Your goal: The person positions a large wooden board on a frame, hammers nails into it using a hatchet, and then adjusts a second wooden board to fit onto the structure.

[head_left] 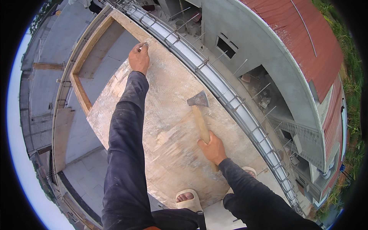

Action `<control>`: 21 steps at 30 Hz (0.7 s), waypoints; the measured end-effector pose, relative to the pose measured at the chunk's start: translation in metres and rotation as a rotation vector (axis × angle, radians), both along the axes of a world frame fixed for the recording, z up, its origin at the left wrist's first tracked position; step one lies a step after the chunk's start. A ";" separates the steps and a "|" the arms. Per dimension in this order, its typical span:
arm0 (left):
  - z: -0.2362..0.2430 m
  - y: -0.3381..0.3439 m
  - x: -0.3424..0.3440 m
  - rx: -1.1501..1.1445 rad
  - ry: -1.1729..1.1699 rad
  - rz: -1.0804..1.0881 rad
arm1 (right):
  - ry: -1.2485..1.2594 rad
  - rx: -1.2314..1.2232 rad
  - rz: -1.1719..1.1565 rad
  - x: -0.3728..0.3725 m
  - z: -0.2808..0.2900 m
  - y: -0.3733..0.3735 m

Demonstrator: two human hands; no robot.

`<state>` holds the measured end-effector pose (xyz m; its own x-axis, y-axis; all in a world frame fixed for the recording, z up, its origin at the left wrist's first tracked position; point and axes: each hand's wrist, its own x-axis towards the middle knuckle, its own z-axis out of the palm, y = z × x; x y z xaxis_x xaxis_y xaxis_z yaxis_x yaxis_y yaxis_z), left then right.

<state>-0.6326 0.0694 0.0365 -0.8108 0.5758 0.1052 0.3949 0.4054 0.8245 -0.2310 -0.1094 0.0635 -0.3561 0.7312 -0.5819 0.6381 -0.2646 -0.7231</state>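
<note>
My left hand (pixel 139 57) is closed in a pinch at the upper edge of a pale, scuffed wooden board (pixel 165 142), where it meets a timber frame (pixel 126 25). What its fingers hold is too small to make out. My right hand (pixel 212 147) grips the wooden handle of a hatchet (pixel 197 101), its dull metal head lying over the board's right part. My sandalled feet (pixel 186 199) are at the lower part of the board.
A rebar cage (pixel 211 69) runs along the board's right edge. Past it, lower down, are grey buildings (pixel 245 34) with red roofs (pixel 299 38). The timber frame surrounds an opening over a lower grey surface at upper left. Concrete structures (pixel 42 96) stand further left.
</note>
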 end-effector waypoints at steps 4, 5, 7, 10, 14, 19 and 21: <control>-0.020 0.019 -0.009 0.003 0.082 0.021 | 0.014 -0.014 -0.029 -0.001 -0.002 0.006; -0.026 0.022 -0.010 -0.016 0.091 0.024 | -0.006 -0.020 -0.011 -0.002 -0.002 0.007; -0.029 0.026 -0.008 -0.050 0.106 0.027 | -0.047 -0.030 0.025 -0.004 -0.001 0.009; -0.035 0.024 -0.004 -0.134 0.184 0.072 | -0.060 -0.031 0.088 -0.005 -0.003 0.011; -0.046 0.022 -0.010 -0.073 0.150 0.067 | -0.056 -0.057 0.147 -0.006 0.002 0.010; -0.040 0.023 -0.007 -0.159 0.129 0.071 | 0.050 -0.120 0.225 -0.027 0.040 0.057; -0.037 0.023 -0.006 -0.156 0.130 0.073 | 0.145 0.038 0.203 -0.049 0.046 0.076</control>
<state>-0.6391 0.0924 -0.0008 -0.8365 0.5333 0.1260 0.4587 0.5558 0.6933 -0.2800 -0.0332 0.1092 -0.5756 0.6569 -0.4871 0.5641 -0.1122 -0.8180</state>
